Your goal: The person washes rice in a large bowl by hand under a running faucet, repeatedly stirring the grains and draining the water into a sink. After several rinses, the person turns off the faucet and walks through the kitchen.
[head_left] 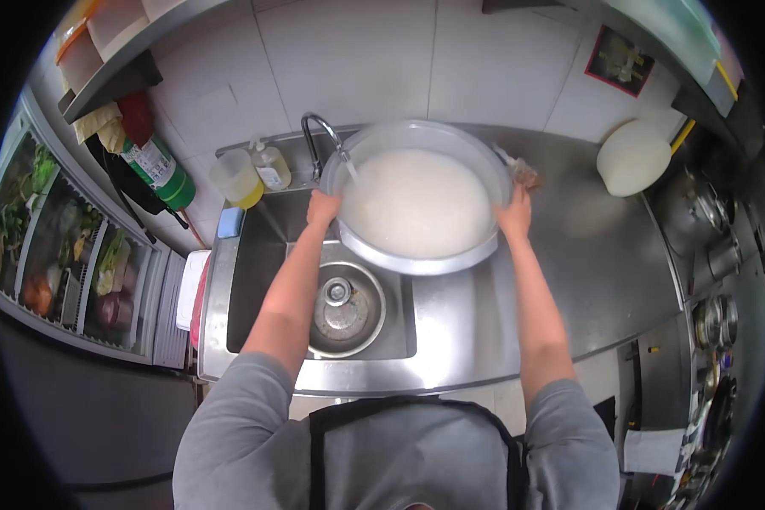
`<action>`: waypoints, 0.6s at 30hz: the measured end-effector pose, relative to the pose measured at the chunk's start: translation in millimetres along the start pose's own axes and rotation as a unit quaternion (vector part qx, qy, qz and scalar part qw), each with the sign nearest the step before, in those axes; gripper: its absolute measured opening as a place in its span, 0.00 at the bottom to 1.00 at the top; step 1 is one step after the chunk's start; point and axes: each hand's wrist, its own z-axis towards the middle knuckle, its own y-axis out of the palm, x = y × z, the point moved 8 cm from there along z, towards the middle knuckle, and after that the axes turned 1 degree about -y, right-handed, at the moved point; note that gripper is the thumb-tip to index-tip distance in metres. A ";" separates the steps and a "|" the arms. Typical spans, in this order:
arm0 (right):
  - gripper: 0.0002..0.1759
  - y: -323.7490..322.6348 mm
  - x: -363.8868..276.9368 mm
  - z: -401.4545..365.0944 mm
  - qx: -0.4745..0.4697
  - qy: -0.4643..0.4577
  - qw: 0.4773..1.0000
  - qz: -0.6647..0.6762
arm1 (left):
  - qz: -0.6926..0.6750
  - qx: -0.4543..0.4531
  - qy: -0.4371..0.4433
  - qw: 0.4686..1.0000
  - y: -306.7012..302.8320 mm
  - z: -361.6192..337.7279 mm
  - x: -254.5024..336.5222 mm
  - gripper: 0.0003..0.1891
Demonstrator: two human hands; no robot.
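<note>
A large grey basin (425,264) holds cloudy whitish liquid (421,204). It sits partly over the sink's right side and partly on the steel counter. My left hand (323,208) grips the basin's left rim, and my right hand (515,212) has hold of the right rim. From the curved faucet (319,129) a stream of water runs into the basin near its left edge. What lies beneath the liquid's surface cannot be made out. Below, in the sink (268,255), rests a round metal bowl (374,323) with a small round metal piece (338,291) in it.
Left of the faucet stand a pump bottle (272,167) and a container of yellow liquid (236,180), with a blue sponge (229,223) nearby. A crumpled cloth (525,172) lies right of the basin. A pale rounded object (633,159) is at the counter's far right.
</note>
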 end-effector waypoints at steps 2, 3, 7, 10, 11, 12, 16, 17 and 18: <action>0.32 90.4 72.5 -11.9 -0.130 0.281 0.878 0.365 | -0.107 0.005 -0.036 0.994 3.7 -5.5 -5.6 0.37; 0.32 78.8 64.4 -12.2 -0.136 0.273 0.879 0.367 | -0.162 0.035 -0.013 0.986 6.2 -1.3 -8.8 0.32; 0.32 56.0 45.1 -24.7 -0.156 0.301 0.788 0.514 | -0.206 0.038 0.014 0.978 11.6 -5.4 -15.8 0.30; 0.34 48.3 53.9 -27.7 -0.170 0.269 0.789 0.526 | -0.238 0.063 0.002 0.969 9.1 -33.0 -22.2 0.28; 0.35 43.1 56.0 -33.8 -0.173 0.266 0.781 0.537 | -0.242 0.066 0.003 0.968 9.8 -47.6 -24.2 0.27; 0.35 41.1 60.6 -41.0 -0.184 0.262 0.780 0.538 | -0.244 0.066 0.004 0.967 10.5 -63.5 -26.9 0.27; 0.38 10.4 84.0 -67.9 -0.147 0.270 0.714 0.629 | -0.335 0.030 0.009 0.942 19.5 -129.3 -33.9 0.24; 0.39 -3.7 82.7 -71.6 -0.133 0.260 0.674 0.678 | -0.374 0.019 0.001 0.927 17.6 -152.9 -27.3 0.23; 0.39 -16.6 82.1 -76.4 -0.141 0.256 0.673 0.680 | -0.411 0.008 -0.005 0.911 18.1 -171.9 -23.6 0.22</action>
